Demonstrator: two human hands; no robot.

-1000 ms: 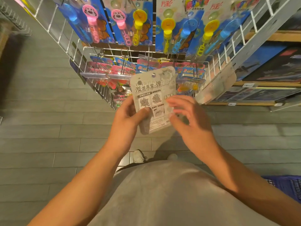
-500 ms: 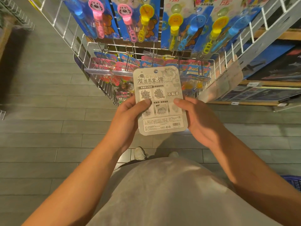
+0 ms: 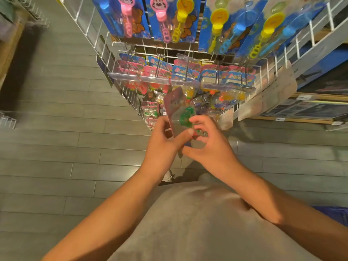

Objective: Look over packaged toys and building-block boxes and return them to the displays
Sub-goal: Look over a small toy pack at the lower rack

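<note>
A small blister-packed toy point(image 3: 178, 112) with a pink card and a green piece under clear plastic is held in front of me, turned edge-on and blurred. My left hand point(image 3: 163, 146) grips its lower left side, thumb on the front. My right hand point(image 3: 209, 144) curls its fingers round the pack's right edge. Just behind the pack stands the white wire display rack point(image 3: 190, 49) with hooks full of similar pink and blue carded toys point(image 3: 186, 72).
Large blue cards of bubble wands point(image 3: 222, 23) hang on the rack's upper part. Dark boxed sets lie on wooden shelves point(image 3: 308, 110) at right. A blue basket point(image 3: 333, 213) shows at the lower right edge. Grey plank floor spreads to the left.
The pack has been flipped from its grey printed back facing me to edge-on with the clear front showing. Both hands shifted grip, and my view moved closer to the rack.
</note>
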